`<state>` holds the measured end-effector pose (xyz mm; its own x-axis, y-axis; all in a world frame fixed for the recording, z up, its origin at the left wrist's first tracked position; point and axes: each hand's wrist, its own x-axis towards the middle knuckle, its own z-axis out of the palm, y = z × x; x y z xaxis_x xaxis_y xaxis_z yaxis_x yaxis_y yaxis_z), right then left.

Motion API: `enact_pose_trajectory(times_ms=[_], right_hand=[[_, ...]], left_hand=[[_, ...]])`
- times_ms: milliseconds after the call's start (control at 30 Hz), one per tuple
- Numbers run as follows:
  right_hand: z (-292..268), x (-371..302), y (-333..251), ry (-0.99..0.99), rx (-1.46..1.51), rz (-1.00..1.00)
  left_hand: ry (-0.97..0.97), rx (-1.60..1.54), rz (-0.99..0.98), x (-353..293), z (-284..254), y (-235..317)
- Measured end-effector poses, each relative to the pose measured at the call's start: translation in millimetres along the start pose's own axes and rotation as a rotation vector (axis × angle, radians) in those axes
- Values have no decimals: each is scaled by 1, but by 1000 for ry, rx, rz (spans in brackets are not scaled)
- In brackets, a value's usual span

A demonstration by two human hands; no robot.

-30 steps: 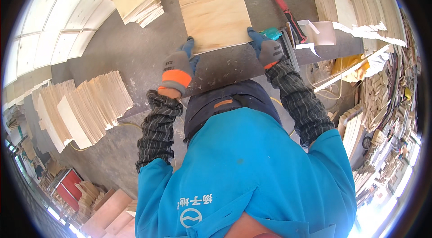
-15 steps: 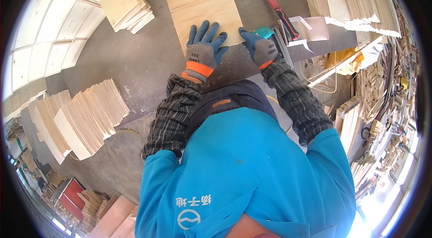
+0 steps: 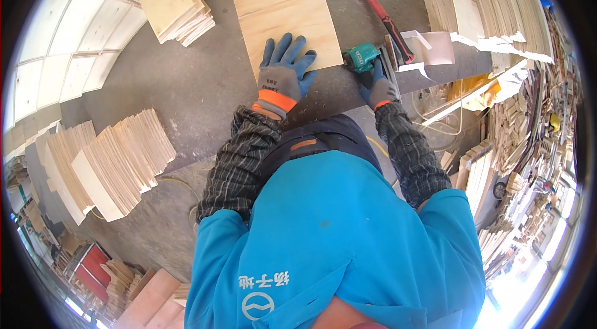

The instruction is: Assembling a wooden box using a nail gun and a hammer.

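Head view showed us bent over a grey, dusty worktop (image 3: 186, 86), with our left hand (image 3: 283, 74) in a blue-and-grey glove with an orange cuff pressed flat, fingers fully spread, on the near edge of a pale rectangular plywood sheet (image 3: 280, 2). That sheet lay at twelve o'clock from the hand, running away from us, its near right corner just beside a teal power tool (image 3: 360, 58). Our right hand (image 3: 376, 83), gloved the same way, was curled around the teal tool's body at three o'clock from the left hand; how tightly it gripped we could not tell.

We judged the main risk to be the sheet sliding: only a flat palm pinned it near one edge, and the dusty surface gave little friction, so a push from the tool could skew it. The spread fingers also sat near the corner where the tool rested, so a slip or misfire there might catch a fingertip.

A red-handled claw hammer (image 3: 380, 9) lay at one o'clock, touching a bent piece of grey sheet metal (image 3: 429, 49); a wide swing of the right elbow could knock either off the edge. Stacks of thin plywood squares (image 3: 177, 5) at ten o'clock and a fanned pile of boards (image 3: 112, 161) at eight o'clock sat well apart from us.
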<state>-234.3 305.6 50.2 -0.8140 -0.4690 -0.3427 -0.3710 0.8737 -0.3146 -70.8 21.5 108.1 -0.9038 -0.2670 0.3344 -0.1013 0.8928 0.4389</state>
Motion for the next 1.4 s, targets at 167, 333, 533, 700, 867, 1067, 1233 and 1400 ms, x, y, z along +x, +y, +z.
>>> enact_pose_trajectory(times_ms=[167,333,533,700,867,1067,1233,1400], right_hand=[[-41,-10,11,-18,234,-21],[-125,-60,-28,-231,736,74],[-159,-97,-104,-339,927,119],[-147,-96,-107,-348,911,156],[-137,-93,-102,-330,901,149],[-138,-94,-110,-321,894,139],[-141,-95,-114,-375,955,167],[-139,-94,-117,-333,874,117]], left_hand=[[-3,-5,-3,-2,1,-1],[-3,-8,-14,0,-4,0],[24,-8,-5,0,-1,0],[20,-32,-18,1,0,1],[8,-20,-21,0,-3,1],[-6,-11,-22,-2,-4,2],[-2,-11,-17,0,-4,2],[3,-13,-15,0,-4,2]])
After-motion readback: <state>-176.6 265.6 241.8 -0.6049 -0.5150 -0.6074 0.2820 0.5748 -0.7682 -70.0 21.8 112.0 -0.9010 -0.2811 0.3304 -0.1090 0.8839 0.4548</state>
